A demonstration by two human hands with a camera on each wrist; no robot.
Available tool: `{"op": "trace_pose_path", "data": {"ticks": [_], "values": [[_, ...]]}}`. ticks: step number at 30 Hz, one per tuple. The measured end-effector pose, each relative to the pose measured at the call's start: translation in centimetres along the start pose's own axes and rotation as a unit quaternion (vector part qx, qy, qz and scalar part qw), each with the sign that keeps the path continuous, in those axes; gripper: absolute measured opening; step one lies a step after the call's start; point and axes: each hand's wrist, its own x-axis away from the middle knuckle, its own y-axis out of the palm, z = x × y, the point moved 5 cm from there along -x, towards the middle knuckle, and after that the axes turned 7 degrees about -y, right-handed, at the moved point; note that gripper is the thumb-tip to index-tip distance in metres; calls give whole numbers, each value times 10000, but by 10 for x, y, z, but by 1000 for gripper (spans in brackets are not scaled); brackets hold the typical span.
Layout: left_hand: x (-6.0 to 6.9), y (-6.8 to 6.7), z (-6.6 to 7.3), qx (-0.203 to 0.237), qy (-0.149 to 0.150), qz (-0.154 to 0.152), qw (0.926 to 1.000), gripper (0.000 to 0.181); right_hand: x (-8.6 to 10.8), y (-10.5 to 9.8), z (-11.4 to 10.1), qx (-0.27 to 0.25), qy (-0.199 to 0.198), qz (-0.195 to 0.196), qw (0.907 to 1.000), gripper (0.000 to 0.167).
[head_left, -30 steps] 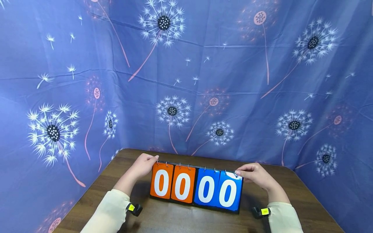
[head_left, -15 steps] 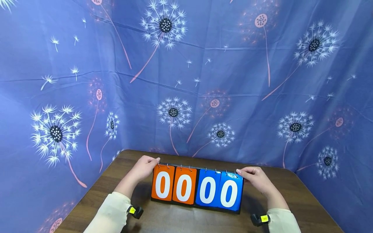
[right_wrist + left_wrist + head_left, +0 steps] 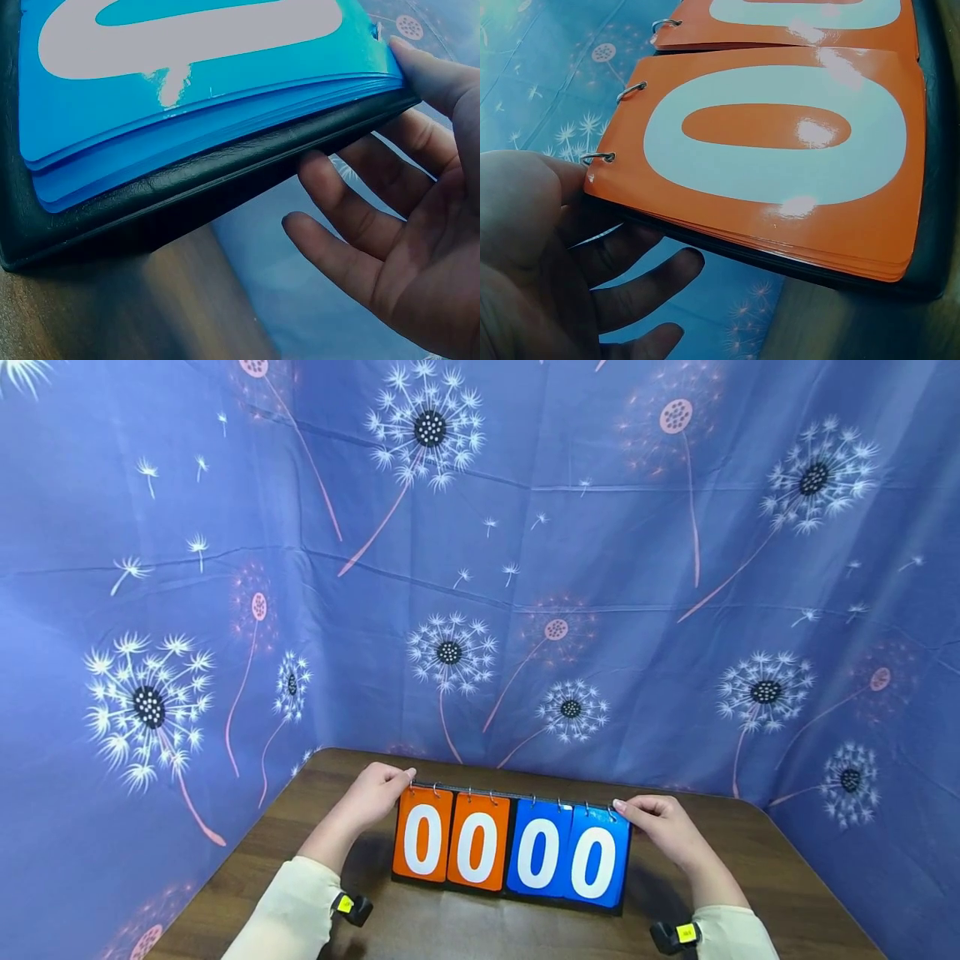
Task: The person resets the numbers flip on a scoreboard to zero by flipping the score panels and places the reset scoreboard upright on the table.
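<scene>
A flip scoreboard (image 3: 512, 852) with a black backing stands tilted on the table, two orange cards on its left and two blue on its right, each with a white 0. Metal rings (image 3: 632, 91) bind the cards along the top edge. At the upper left corner my left hand (image 3: 375, 795) pinches the board, thumb in front and some fingers behind. My right hand (image 3: 660, 827) grips the upper right corner likewise; in the right wrist view its thumb (image 3: 431, 71) lies near a ring and other fingers reach behind the black backing (image 3: 225, 161).
The brown wooden table (image 3: 750, 868) extends around the scoreboard. Behind and at both sides hangs a blue curtain (image 3: 360, 652) with dandelion prints. Black wrist cameras (image 3: 358, 910) sit by the cream sleeves (image 3: 288, 906).
Both hands keep their hold on the scoreboard's top corners. The whole view has shifted slightly, and the glare on the rightmost blue card has shrunk, as its tilt altered a little.
</scene>
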Motion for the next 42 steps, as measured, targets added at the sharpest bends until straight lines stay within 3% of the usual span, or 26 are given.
{"op": "trace_pose_path", "data": {"ticks": [7,15,33,38,42], "values": [[-1,1,6,-32,167,7,9999,55,1,-2,-1,-174,39,-60,9998,37],[-2,5,1,-96,47,103,9999,56,5,-1,6,-84,117,-185,9997,37],[-9,9,2,-46,250,56,9997,56,2,-8,2,296,82,101,9995,36],[-10,4,2,-151,284,159,9994,56,-2,-6,-1,371,34,97,9993,37],[-8,-5,4,-226,273,432,9984,37,-4,-7,-5,437,46,-7,9990,39]]}}
